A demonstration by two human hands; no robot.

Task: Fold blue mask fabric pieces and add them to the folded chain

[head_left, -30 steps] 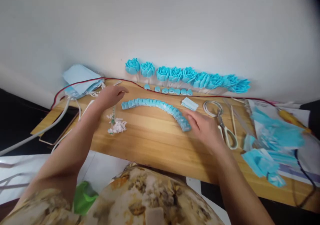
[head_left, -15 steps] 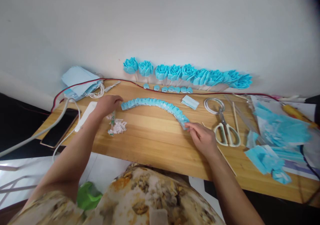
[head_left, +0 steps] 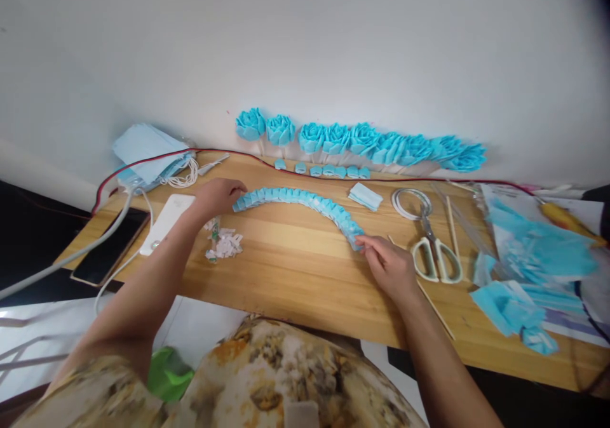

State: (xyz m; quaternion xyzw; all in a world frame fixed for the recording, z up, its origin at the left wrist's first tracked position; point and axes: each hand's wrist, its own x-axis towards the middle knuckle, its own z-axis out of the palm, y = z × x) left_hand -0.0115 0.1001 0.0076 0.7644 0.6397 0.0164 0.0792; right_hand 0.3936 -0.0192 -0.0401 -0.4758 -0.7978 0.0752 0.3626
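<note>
A curved strip of overlapping folded blue pieces [head_left: 305,201] lies on the wooden table [head_left: 295,269]. My left hand [head_left: 216,196] rests by the strip's left end, fingers curled and touching it. At the strip's right end my right hand [head_left: 388,264] pinches the last blue piece with its fingertips. A row of finished blue paper roses [head_left: 357,139] leans against the white wall behind the strip. Several small blue rolls [head_left: 324,171] lie in front of the roses.
Scissors [head_left: 436,256] and a white cord ring [head_left: 410,202] lie right of my right hand, with thin sticks [head_left: 450,228]. A folded blue piece [head_left: 365,195], blue scraps [head_left: 515,307], white bits [head_left: 223,242], blue masks [head_left: 147,152], a phone [head_left: 112,247] and a white remote [head_left: 166,223] also lie here.
My left hand drew back from the far left to the strip's left end. The right hand slid toward me and now pinches the strip's right end. The view shifted slightly.
</note>
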